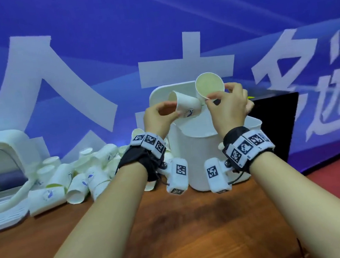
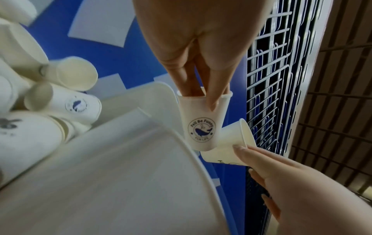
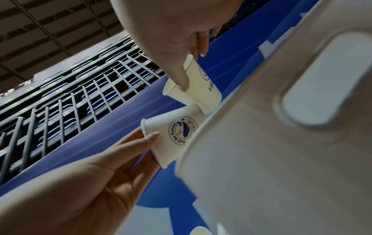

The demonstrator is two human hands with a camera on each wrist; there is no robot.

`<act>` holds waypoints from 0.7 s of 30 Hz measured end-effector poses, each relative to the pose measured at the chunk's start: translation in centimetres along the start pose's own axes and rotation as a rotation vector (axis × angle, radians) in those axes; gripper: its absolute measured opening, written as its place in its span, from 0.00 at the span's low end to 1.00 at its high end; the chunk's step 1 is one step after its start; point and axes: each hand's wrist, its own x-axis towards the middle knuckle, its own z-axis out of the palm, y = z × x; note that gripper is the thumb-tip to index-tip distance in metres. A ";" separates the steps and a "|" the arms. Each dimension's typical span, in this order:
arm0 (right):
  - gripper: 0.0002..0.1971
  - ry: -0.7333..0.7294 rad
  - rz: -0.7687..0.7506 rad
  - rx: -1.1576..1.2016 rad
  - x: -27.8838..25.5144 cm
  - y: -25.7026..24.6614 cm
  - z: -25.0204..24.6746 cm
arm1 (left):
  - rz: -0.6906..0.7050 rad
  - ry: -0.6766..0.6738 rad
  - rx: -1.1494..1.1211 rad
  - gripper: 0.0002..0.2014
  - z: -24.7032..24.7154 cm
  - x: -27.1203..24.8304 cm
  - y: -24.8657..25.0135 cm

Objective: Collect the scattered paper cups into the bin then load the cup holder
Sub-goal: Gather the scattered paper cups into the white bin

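Above the white bin [image 1: 201, 153] I see my left hand [image 1: 158, 117] pinching 1 whale-logo cup [image 1: 186, 105], my right hand [image 1: 229, 105] pinching another cup [image 1: 208, 85]; their bases touch.

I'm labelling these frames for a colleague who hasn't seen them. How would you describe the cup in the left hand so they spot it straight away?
Start at the tall white bin in the middle of the wooden table; two hands hold cups above it. The left hand pinches the whale-logo cup by its rim. Unlike the right hand's cup, whose open mouth faces the camera, it shows its side and a round blue whale logo.
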 end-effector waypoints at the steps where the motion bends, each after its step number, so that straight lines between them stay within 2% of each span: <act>1: 0.07 0.006 0.016 -0.020 0.3 1.1 -0.2 | -0.012 -0.026 -0.006 0.12 1.3 0.3 -0.4; 4: 0.08 -0.042 0.086 -0.102 0.9 3.1 -0.2 | -0.034 -0.091 0.002 0.13 3.8 0.8 -1.6; 8: 0.16 -0.310 0.174 -0.226 1.0 4.9 0.2 | 0.009 -0.221 0.068 0.14 5.1 0.6 -2.6; 10: 0.16 -0.343 0.180 -0.187 0.8 4.9 0.4 | 0.020 -0.199 0.115 0.11 4.7 0.6 -2.9; 13: 0.12 -0.339 0.086 -0.119 0.1 3.9 0.7 | 0.006 -0.102 0.110 0.07 2.9 0.7 -3.3; 15: 0.11 -0.357 0.036 -0.073 -0.5 2.9 0.9 | -0.021 -0.059 0.106 0.07 1.2 0.7 -3.5; 21: 0.11 -0.443 -0.131 0.030 -2.4 -1.9 1.7 | -0.062 -0.050 0.170 0.13 -4.3 -0.2 -3.1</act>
